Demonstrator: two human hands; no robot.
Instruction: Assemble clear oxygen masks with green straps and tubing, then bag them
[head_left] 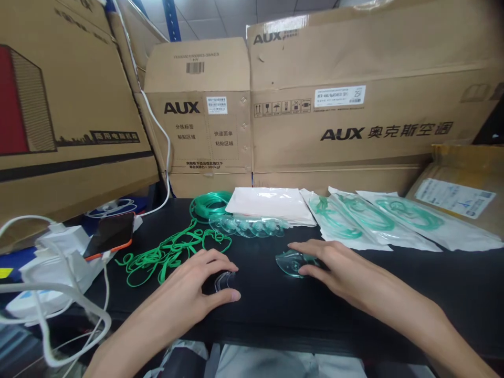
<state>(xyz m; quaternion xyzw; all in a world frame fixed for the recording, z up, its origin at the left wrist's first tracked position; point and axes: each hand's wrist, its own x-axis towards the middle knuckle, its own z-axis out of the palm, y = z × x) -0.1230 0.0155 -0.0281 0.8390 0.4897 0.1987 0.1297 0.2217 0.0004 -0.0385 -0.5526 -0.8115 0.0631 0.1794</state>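
Note:
My right hand (333,265) grips a clear green plastic face mask (289,262) just above the black table, thumb at its near side and fingers over the top. Part of the mask is hidden by the fingers. My left hand (205,281) curves around several thin, clear curved strips (223,282); its thumb and fingertips stand apart, and I cannot make out a firm grip. Beyond the left hand lies a tangle of green elastic straps (169,254). A row of nested clear green masks (248,226) sits farther back.
Behind the masks are coiled green tubing (210,206) and stacked white pouches (271,202). Packets with green tubing (366,212) lie at right. Power adapters (59,262), white cables and a phone (112,233) crowd the left. Large cardboard boxes (291,142) wall the back.

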